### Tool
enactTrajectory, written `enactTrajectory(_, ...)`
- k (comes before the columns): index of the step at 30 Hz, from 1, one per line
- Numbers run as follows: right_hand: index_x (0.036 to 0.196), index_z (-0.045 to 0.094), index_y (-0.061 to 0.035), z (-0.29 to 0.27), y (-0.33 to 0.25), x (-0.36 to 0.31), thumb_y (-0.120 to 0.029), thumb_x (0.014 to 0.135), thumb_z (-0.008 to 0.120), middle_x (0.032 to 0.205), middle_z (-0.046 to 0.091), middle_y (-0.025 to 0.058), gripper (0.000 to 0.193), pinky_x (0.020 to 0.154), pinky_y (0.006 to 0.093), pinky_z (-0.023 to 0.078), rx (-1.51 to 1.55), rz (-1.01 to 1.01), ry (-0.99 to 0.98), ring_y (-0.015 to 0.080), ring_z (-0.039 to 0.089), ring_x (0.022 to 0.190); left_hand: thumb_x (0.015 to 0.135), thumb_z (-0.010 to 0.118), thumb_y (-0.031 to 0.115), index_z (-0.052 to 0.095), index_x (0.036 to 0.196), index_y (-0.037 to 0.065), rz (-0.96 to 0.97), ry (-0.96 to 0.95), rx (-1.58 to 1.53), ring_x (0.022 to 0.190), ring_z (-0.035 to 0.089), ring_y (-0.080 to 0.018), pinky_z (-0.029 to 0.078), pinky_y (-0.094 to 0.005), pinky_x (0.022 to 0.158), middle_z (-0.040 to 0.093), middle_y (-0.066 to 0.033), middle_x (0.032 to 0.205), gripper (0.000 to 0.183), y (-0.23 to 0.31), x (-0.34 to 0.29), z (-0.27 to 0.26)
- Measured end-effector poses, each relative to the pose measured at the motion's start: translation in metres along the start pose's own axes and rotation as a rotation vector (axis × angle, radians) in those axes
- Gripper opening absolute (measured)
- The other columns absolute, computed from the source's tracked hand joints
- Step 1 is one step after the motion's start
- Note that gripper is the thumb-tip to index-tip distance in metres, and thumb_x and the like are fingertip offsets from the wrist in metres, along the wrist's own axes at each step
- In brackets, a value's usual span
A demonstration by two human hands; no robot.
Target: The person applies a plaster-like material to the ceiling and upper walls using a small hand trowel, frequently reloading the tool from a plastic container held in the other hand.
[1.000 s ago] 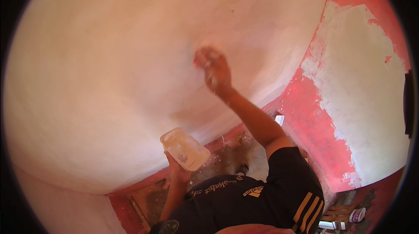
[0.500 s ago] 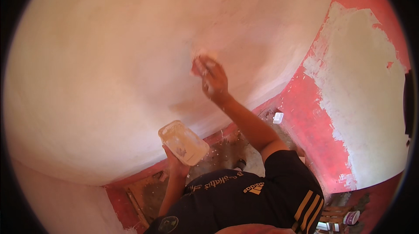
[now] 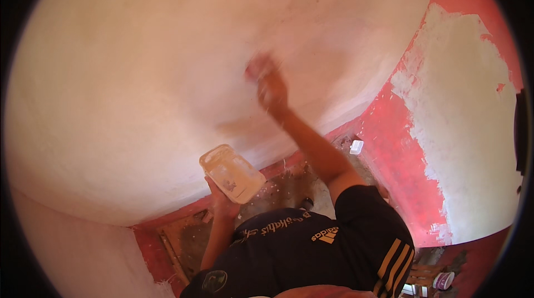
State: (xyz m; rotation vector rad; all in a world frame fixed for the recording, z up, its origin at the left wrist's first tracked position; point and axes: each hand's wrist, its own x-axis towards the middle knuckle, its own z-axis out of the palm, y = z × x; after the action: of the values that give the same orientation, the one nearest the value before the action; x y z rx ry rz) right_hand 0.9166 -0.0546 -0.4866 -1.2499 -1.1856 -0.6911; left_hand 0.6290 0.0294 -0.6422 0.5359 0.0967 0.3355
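My left hand (image 3: 223, 203) grips a shallow rectangular plastic tub (image 3: 233, 175) from below and its left side. Whitish residue coats the inside of the tub, which is tilted toward me. Up at the pale, plastered wall (image 3: 139, 75), my right hand (image 3: 271, 91) is closed on a small reddish piece (image 3: 256, 67) pressed near the surface. Motion smears this hand and the piece, so its exact kind is unclear. The wall around it carries faint pinkish patches and my arm's shadow.
On the right, a red wall (image 3: 392, 136) bears a large rough-edged whitish patch (image 3: 461, 125). A small white container (image 3: 356, 146) lies on the spattered floor (image 3: 283, 189) by the corner. A white-and-purple bucket (image 3: 443, 281) stands at the lower right beside wooden pieces (image 3: 424, 273).
My right hand has moved slightly upward along the wall with the reddish piece. The tub in my left hand has shifted a little up and left.
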Motion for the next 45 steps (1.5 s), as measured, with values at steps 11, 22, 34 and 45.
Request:
enactTrajectory(11, 0.133, 0.060, 0.0004, -0.113, 0.015, 0.098, 0.000, 0.101, 0.048, 0.133, 0.065, 0.0169, 0.034, 0.092, 0.0331, 0.054, -0.606, -0.034, 0.397, 0.0244, 0.066, 0.113, 0.102, 0.020, 0.068, 0.033, 0.153, 0.016, 0.019, 0.139, 0.006, 0.128, 0.054, -0.0267, 0.048, -0.0458, 0.106, 0.050, -0.0067, 0.143, 0.075, 0.001, 0.000, 0.020)
enactTrajectory(22, 0.131, 0.062, 0.0045, -0.100, -0.025, 0.061, -0.004, 0.104, 0.045, 0.129, 0.067, 0.0190, 0.034, 0.094, 0.0360, 0.055, -0.236, 0.277, 0.470, 0.0280, 0.066, 0.119, 0.102, 0.019, 0.068, 0.032, 0.153, 0.016, 0.005, 0.106, -0.004, 0.129, 0.053, -0.0275, 0.047, -0.0475, 0.107, 0.050, -0.0075, 0.143, 0.074, 0.002, -0.003, 0.020)
enactTrajectory(34, 0.131, 0.064, -0.0013, -0.094, -0.044, 0.052, 0.010, 0.090, 0.049, 0.133, 0.065, 0.0143, 0.045, 0.106, 0.0394, 0.049, -0.460, -0.109, 0.221, 0.0300, 0.060, 0.127, 0.102, 0.019, 0.068, 0.032, 0.153, 0.015, 0.032, 0.120, 0.053, 0.129, 0.054, -0.0279, 0.047, -0.0458, 0.107, 0.050, -0.0077, 0.144, 0.075, 0.004, -0.004, 0.033)
enactTrajectory(45, 0.142, 0.057, -0.0099, -0.094, -0.014, 0.066, 0.010, 0.082, 0.056, 0.142, 0.060, 0.0057, 0.063, 0.096, 0.0433, 0.044, -0.945, -0.041, 0.092, 0.0301, 0.055, 0.130, 0.102, 0.019, 0.069, 0.033, 0.153, 0.015, 0.034, 0.146, 0.058, 0.129, 0.053, -0.0277, 0.047, -0.0467, 0.107, 0.050, -0.0079, 0.143, 0.076, 0.002, 0.003, 0.030)
